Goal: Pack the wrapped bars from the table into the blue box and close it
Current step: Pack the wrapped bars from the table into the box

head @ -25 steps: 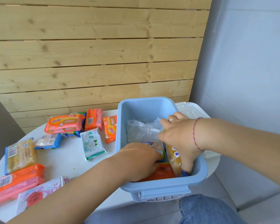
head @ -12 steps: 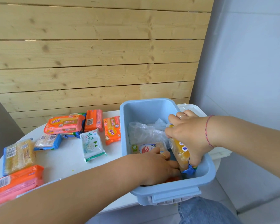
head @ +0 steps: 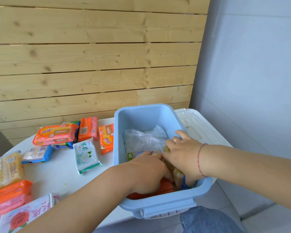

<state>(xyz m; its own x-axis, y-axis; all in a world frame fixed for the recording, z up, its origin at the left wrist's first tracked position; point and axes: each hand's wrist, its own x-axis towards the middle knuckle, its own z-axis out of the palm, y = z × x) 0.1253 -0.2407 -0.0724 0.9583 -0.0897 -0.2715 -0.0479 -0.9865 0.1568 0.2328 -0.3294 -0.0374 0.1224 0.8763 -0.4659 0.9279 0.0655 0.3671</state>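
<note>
The open blue box [head: 142,115] stands at the table's near right edge. Both my hands are inside it. My right hand [head: 183,155] grips a yellow wrapped bar [head: 176,173] standing on edge near the box's right wall. My left hand [head: 148,172] presses down on an orange wrapped bar [head: 165,188] at the box's near end. A clear plastic-wrapped pack [head: 144,140] lies deeper in the box. Several wrapped bars remain on the table: a white one [head: 86,154], orange ones [head: 55,133] [head: 88,127] [head: 106,138], a blue one [head: 38,153].
The box's white lid [head: 198,125] lies behind and right of the box. More bars sit at the left edge: a yellow one [head: 5,169], an orange one [head: 10,195], a rose-printed one [head: 25,214]. A wooden slat wall rises behind the white table [head: 57,174].
My right hand has pushed the yellow bar lower into the box. My left hand has shifted a little toward the box's near end.
</note>
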